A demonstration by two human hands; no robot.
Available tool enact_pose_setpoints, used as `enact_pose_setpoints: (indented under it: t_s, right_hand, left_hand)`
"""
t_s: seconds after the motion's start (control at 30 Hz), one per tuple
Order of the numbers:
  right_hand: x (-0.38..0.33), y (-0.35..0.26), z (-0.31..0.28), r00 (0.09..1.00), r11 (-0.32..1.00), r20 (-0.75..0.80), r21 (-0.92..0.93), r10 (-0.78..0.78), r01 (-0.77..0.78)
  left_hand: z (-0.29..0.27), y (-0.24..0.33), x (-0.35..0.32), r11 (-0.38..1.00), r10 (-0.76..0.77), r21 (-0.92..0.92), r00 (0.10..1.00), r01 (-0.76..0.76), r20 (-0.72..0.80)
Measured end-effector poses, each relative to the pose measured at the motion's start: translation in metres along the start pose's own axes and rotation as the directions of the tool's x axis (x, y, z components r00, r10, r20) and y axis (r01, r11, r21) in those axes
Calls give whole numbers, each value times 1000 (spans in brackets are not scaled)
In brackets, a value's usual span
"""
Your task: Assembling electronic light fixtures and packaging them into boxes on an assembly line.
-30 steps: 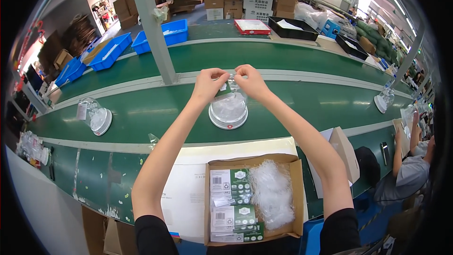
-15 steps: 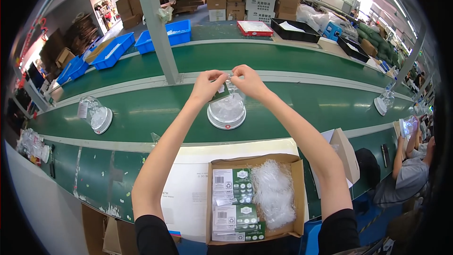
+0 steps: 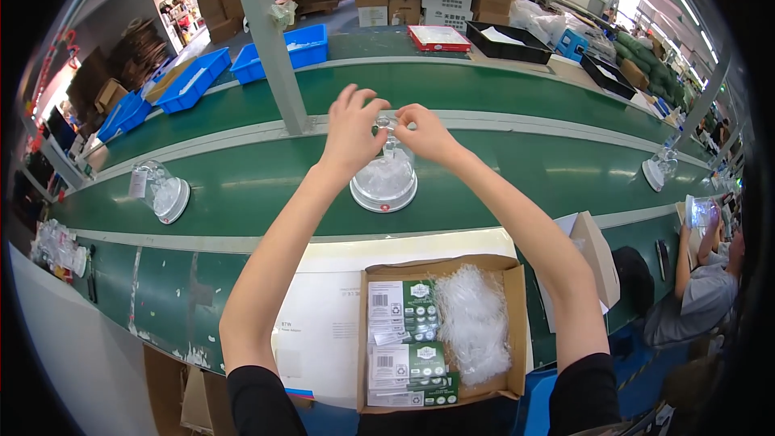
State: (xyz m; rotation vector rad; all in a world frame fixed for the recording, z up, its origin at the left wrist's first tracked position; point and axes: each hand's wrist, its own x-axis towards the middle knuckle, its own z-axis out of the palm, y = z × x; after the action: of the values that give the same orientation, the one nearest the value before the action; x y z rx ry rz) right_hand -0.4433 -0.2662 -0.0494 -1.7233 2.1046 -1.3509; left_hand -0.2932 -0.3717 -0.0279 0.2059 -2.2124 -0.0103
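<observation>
A clear plastic dome (image 3: 384, 173) on a round white base (image 3: 383, 203) stands upright on the green conveyor belt, with crinkled clear filling inside. My left hand (image 3: 352, 131) is raised at the upper left of the dome, its fingers apart and nothing visible in them. My right hand (image 3: 426, 136) is closed in a pinch at the dome's top; the fingers hide whatever is between them. Nearer me, a cardboard box (image 3: 517, 331) holds stacked green-and-white printed cards (image 3: 420, 303) and a heap of clear plastic strands (image 3: 472, 324).
Similar domes stand on the belt at left (image 3: 165, 194) and far right (image 3: 658, 168). A metal post (image 3: 278, 64) rises beyond the belt. Blue bins (image 3: 194, 81) and a black tray (image 3: 508, 44) line the far side. A co-worker (image 3: 706, 295) sits at right.
My left hand has opened and lifted off the dome's top. The green card that hung beside it no longer shows. My right hand still pinches at the top.
</observation>
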Motion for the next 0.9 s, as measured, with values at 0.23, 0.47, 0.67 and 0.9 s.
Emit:
enact_pose_setpoints:
  t_s: [0.23,0.47,0.67,0.9]
  right_hand:
    - [-1,-7,14,997,989,-74,146,3,8]
    - [3,-13,8,998,996,24,69,-60,59]
    - [12,-16,11,987,996,149,-57,-66,75]
    - [14,-29,14,988,999,147,25,36,-40]
  left_hand:
    - [-7,10,-2,912,-143,-316,925,262,353]
    - [-7,-4,-3,939,-29,-320,954,129,299]
    - [-6,-14,-2,970,49,-241,940,35,336]
    - [-4,-16,-3,984,159,-124,948,-129,276]
